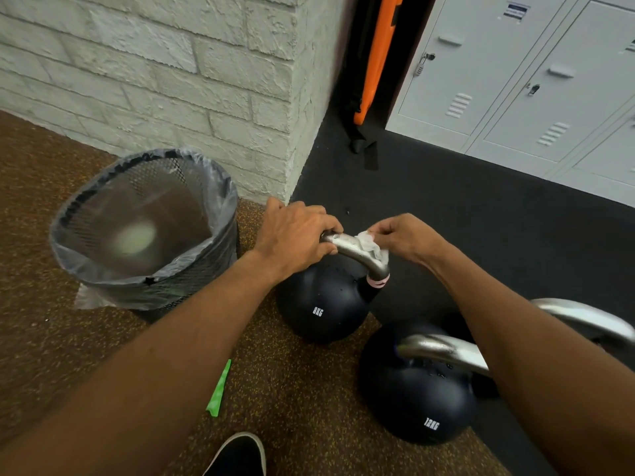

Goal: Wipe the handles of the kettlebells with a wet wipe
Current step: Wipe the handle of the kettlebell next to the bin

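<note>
Shoe (237, 455): black, bottom centre.
12KG kettlebell (417, 400): lower right.
8KG kettlebell (319, 304): frame centre, beside bin (220, 255).
Left hand (292, 238): fingers curled round its handle (343, 242), steadying.
Right hand (400, 237): fingers pinching wet wipe (371, 245) on the handle's right bend.
Advice: wrap wipe fully round; also reach under the left hand.

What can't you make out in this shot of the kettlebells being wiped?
All head view.
Third kettlebell: body behind the right forearm, cut by the right edge.
Pale thing in the bin: blurred.
Locker label: too small to read.
Shoe: cut by the bottom edge.
</note>
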Demonstrator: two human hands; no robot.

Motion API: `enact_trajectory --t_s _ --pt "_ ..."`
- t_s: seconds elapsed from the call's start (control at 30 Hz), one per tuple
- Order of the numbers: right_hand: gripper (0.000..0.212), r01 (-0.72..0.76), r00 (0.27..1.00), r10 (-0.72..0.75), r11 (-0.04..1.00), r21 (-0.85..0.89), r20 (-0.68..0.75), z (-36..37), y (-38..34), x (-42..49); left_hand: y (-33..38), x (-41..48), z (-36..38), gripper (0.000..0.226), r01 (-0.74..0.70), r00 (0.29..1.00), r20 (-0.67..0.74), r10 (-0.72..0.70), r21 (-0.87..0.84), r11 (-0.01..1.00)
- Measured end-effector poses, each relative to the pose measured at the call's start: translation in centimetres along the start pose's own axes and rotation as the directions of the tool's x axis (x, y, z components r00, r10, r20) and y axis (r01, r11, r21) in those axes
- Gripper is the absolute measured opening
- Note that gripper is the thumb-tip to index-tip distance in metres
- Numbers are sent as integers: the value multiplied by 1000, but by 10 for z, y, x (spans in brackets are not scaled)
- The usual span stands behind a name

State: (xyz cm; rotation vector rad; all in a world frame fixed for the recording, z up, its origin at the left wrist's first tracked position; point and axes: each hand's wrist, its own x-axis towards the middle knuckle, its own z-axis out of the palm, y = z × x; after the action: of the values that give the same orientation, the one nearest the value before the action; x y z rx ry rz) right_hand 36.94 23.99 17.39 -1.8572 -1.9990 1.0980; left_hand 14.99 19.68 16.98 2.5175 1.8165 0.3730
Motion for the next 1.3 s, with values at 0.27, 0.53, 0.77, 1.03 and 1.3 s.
enact_trajectory --t_s 0.27,0.53,0.77,1.03,1.3 --pt "7 129 987 -130 992 -15 -95 10 -23 -4 1 1 1 43 0 1000 -11 0 5 1000" --pt "2 130 965 -160 980 -151 -209 9 -3 -31 -1 0 1 41 -14 999 -31 15 14 1000" --pt "5 255 877 -358 912 -320 -320 34 -18 -36 0 1 1 41 -14 1000 -24 14 -9 1000" --pt "8 318 784 -509 820 -475 -355 40 -16 -33 -1 1 2 41 -11 999 -34 11 1 1000" --pt "5 272 748 -512 816 -510 -422 48 15 -59 -2 1 3 42 -14 1000 -16 14 -8 1000"
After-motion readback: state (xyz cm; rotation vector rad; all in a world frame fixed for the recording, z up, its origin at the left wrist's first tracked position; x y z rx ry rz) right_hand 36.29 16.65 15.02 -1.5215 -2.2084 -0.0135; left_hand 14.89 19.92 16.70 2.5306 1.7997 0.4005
